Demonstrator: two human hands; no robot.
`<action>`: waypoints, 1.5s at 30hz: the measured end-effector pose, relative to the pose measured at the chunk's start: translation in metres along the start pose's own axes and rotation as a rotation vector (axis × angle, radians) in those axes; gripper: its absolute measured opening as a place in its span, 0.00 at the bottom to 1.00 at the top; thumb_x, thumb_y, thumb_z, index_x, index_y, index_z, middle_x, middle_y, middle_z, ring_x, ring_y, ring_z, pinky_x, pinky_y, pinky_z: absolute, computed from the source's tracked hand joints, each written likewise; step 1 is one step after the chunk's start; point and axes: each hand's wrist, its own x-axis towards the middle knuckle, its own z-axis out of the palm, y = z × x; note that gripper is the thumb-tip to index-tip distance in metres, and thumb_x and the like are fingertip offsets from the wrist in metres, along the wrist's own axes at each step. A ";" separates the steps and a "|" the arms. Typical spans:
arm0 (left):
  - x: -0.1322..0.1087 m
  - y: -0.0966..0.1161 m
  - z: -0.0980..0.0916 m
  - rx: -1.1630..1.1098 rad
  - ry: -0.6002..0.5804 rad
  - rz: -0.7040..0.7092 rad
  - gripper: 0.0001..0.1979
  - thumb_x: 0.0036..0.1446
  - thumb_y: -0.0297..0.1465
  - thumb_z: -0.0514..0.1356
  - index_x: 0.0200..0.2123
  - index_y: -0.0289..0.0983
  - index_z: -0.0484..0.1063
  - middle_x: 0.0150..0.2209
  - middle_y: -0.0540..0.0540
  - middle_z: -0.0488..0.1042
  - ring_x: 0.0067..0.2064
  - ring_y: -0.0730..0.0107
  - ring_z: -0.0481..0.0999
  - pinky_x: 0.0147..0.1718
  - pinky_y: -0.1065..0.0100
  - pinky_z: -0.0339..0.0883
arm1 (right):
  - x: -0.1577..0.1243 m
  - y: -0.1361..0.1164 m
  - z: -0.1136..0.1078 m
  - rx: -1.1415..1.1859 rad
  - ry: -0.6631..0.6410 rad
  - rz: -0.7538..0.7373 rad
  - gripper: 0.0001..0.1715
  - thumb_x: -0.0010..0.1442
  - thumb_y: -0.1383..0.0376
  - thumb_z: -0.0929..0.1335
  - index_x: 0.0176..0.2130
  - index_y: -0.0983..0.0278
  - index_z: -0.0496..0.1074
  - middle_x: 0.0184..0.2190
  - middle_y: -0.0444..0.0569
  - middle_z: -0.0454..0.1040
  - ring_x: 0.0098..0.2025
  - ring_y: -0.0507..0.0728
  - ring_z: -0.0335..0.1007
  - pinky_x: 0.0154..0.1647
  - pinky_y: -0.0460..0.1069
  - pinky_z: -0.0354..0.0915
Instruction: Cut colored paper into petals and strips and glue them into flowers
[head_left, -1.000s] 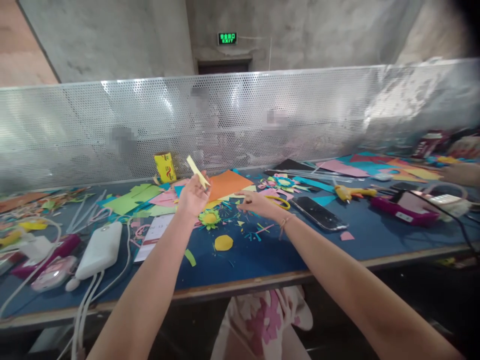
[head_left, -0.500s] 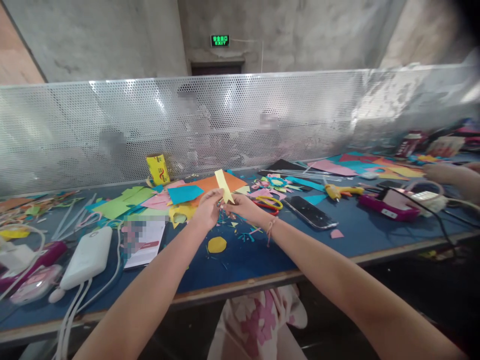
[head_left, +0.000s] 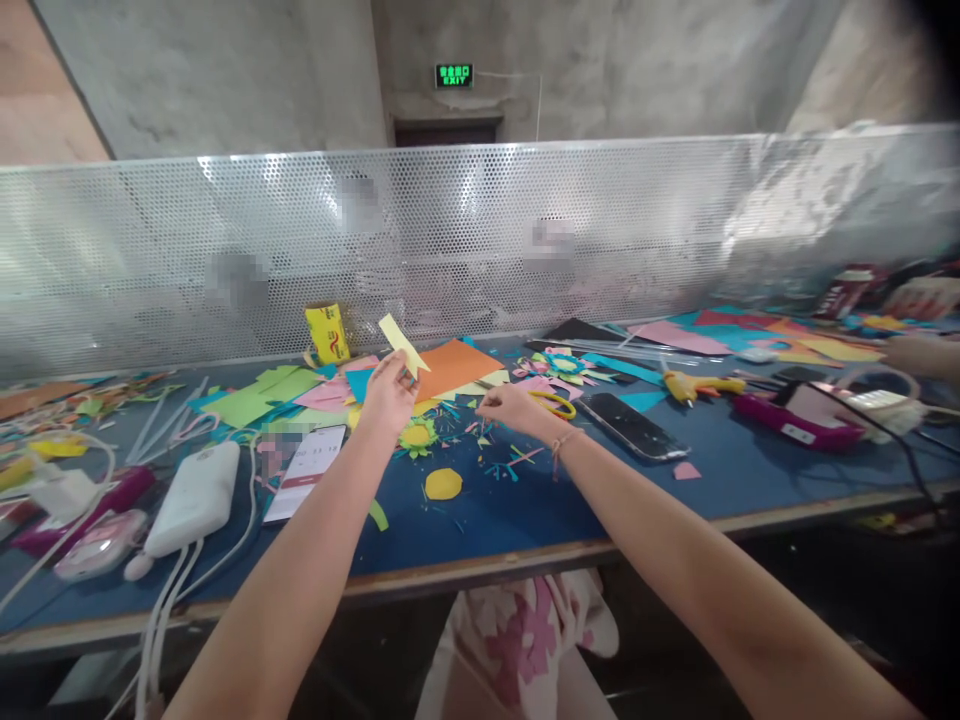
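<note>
My left hand (head_left: 391, 392) is raised over the table, its fingers closed on a pale yellow paper strip (head_left: 403, 342) with a notched lower end. To the right, my right hand (head_left: 511, 410) is low over the tabletop with fingertips pinched together; whatever may be between them is too small to make out. Just behind that hand show the yellow handles of scissors (head_left: 556, 404), partly hidden by it. A green and yellow paper flower (head_left: 418, 436) lies between my hands. Nearer the table edge is a yellow paper disc (head_left: 443, 484).
Orange paper (head_left: 459, 366) and green sheets (head_left: 262, 396) lie behind, among scraps. A phone (head_left: 634, 425), a yellow glue gun (head_left: 694, 386) and a purple power strip (head_left: 795, 420) are rightward. At left lie a white power bank (head_left: 193, 498) and another phone (head_left: 307, 472). A perforated screen (head_left: 450, 250) stands behind.
My hands have parted: the left has moved left and up with the paper strip, the right has come off it and slightly rightward. The paper flower between them has come into view.
</note>
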 end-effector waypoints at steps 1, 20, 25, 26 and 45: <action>0.001 0.000 -0.001 0.008 0.005 0.006 0.05 0.46 0.25 0.63 0.26 0.37 0.68 0.23 0.53 0.72 0.24 0.80 0.70 0.30 0.75 0.66 | 0.000 0.002 -0.002 -0.066 0.030 0.001 0.08 0.47 0.66 0.67 0.20 0.67 0.72 0.18 0.47 0.70 0.21 0.50 0.62 0.22 0.45 0.56; -0.022 -0.040 0.003 0.333 -0.307 -0.281 0.06 0.41 0.26 0.66 0.23 0.33 0.71 0.26 0.48 0.73 0.29 0.75 0.72 0.32 0.72 0.66 | -0.005 -0.007 -0.011 0.735 0.001 -0.104 0.16 0.45 0.65 0.69 0.37 0.66 0.72 0.26 0.43 0.71 0.18 0.44 0.55 0.20 0.44 0.56; -0.018 -0.041 0.002 0.278 -0.346 -0.244 0.05 0.44 0.25 0.65 0.23 0.34 0.70 0.27 0.48 0.73 0.32 0.74 0.73 0.34 0.71 0.66 | -0.008 -0.011 -0.009 0.677 -0.137 -0.134 0.29 0.45 0.71 0.67 0.49 0.62 0.68 0.37 0.46 0.73 0.18 0.43 0.55 0.19 0.43 0.56; -0.017 -0.040 0.001 0.262 -0.354 -0.251 0.05 0.44 0.25 0.64 0.23 0.34 0.70 0.27 0.48 0.73 0.32 0.74 0.73 0.35 0.70 0.66 | -0.010 -0.012 -0.010 0.684 -0.169 -0.144 0.32 0.45 0.71 0.67 0.51 0.60 0.67 0.42 0.47 0.71 0.18 0.42 0.54 0.18 0.43 0.56; 0.003 -0.035 -0.017 0.714 -0.240 0.080 0.11 0.40 0.29 0.67 0.16 0.34 0.66 0.15 0.55 0.61 0.19 0.83 0.58 0.19 0.76 0.51 | -0.017 -0.013 -0.037 0.907 -0.027 -0.211 0.32 0.48 0.72 0.66 0.53 0.57 0.62 0.57 0.51 0.60 0.17 0.40 0.49 0.16 0.43 0.55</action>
